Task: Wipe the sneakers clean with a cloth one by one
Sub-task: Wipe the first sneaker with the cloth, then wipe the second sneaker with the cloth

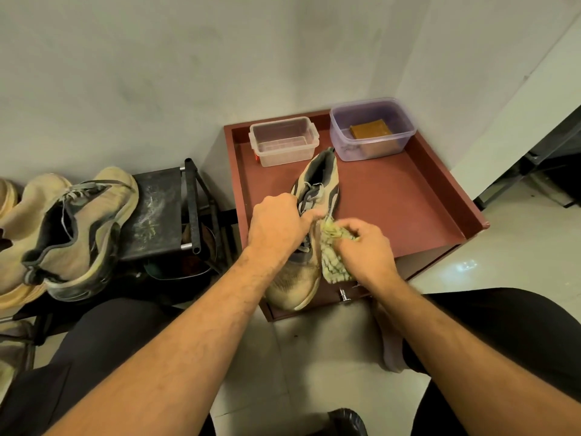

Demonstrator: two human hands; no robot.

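Tan sneaker (309,247) lies on the red-brown cabinet top (393,196), toe overhanging its near edge. Left hand (276,225) curls around the laces, steadying it; right hand (367,247) bunches the yellow-green cloth (333,259) against its side. Wiping appears mid-stroke; next likely the toe. Another sneaker (72,228) waits left of the cabinet.

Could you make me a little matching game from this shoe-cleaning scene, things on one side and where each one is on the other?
Things:
1. yellow-green cloth
2. brown block
3. tan sneaker
4. second tan sneaker

Places:
A. inside the purple tub
B. on the black rack
C. in the right hand
D. under the left hand, on the red cabinet

Pairs: 1-C, 2-A, 3-D, 4-B
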